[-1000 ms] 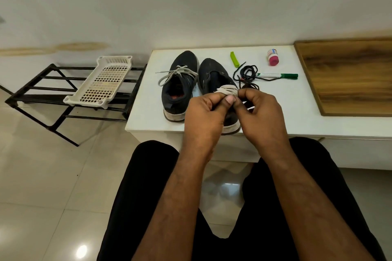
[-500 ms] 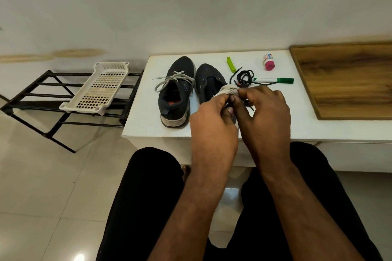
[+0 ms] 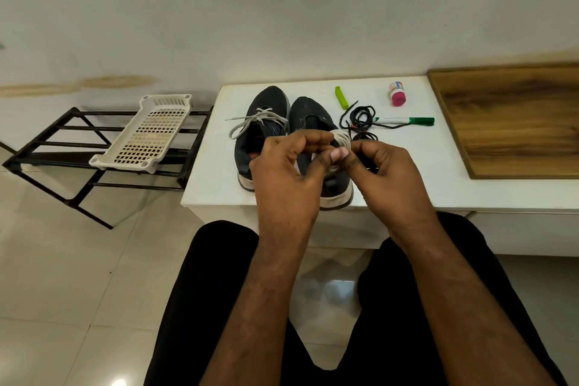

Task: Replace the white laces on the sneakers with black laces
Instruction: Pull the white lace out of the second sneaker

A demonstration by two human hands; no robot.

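White lace [image 3: 341,140] bundle pinched | left hand [image 3: 289,171] | right hand [image 3: 383,172] | above table [image 3: 213,178] front edge

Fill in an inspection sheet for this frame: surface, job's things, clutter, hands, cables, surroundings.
Surface: white table, with a wooden board at its right end.
Job's things: left sneaker still has its white lace; right sneaker shows no lace in its eyelets; black laces lie loose beside it; a coiled white lace is held in the hands.
Clutter: green marker, lime green clip, small pink-capped bottle.
Hands: left hand and right hand both pinch the coiled white lace above the right sneaker.
Cables: nothing seen.
Surroundings: black metal rack carrying a white plastic basket, tiled floor, white wall.
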